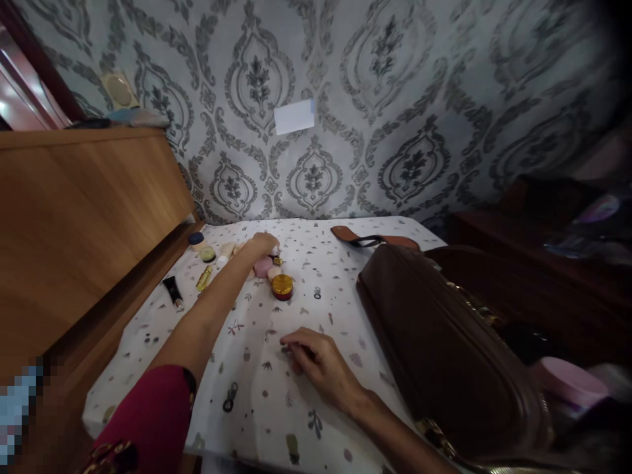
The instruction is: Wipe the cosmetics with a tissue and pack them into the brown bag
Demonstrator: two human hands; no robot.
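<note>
My left hand (265, 243) reaches to the far part of the cloth, its fingers bent down over a cluster of small cosmetics. A whitish bit shows under it, too small to name. Beside it lie a pink round container (263, 266), a small gold-capped item (278, 261) and a jar with an amber lid (282, 286). Nearer to me, my right hand (318, 362) is closed in a pinch just above the cloth. A tiny dark thing (284, 344) shows at its fingertips, its kind unclear.
On the patterned white cloth (266, 408), a black tube (172, 291), a yellow bottle (204, 278), a green-lidded jar (207, 254) and a dark-lidded jar (196, 239) lie left. A large brown bag (434, 349) fills the right, its strap (375, 239) behind. Wooden furniture (89, 217) borders the left.
</note>
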